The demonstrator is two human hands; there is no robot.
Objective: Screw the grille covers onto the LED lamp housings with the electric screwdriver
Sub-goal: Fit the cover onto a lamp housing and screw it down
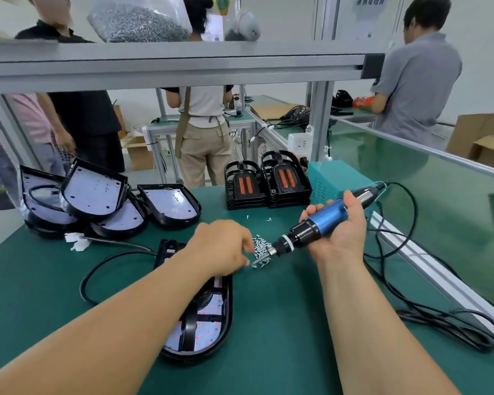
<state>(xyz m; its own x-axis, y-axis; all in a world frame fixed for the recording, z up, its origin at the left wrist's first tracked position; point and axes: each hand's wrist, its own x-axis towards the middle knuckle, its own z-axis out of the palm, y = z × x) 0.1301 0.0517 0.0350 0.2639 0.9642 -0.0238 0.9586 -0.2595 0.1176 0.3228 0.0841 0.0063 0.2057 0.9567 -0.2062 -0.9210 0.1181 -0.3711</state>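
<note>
Head view: the left hand (223, 246) reaches in over the middle of the frame, knuckles up and fingers curled down, their tips at the left edge of a small pile of screws (261, 248). Whether it has pinched one, I cannot tell. The right hand (340, 226), palm up, is wrapped around the blue body of the electric screwdriver (322, 220). The tool slants down toward the lower left, and its bit rests in the screw pile.

Under the left forearm, a lamp housing (221, 323) lies on the green tabletop (283, 323) with a black grille cover (191, 323) lying on its white LED board. More open housings (97, 201) are piled at the left of the frame, some leaning on each other. Two stacks of black cage-like parts (244, 186) with orange strips stand beyond the screws, beside a teal box (334, 178). The screwdriver's black cable (405, 223) loops away at the right, and another cable (111, 260) curves across the left.

Across the top of the frame runs an aluminium shelf (183, 61) carrying a clear bag of screws (137, 21). Behind it, several people stand at other benches, one in a grey shirt (419, 86) at the upper right, next to cardboard boxes (482, 138).
</note>
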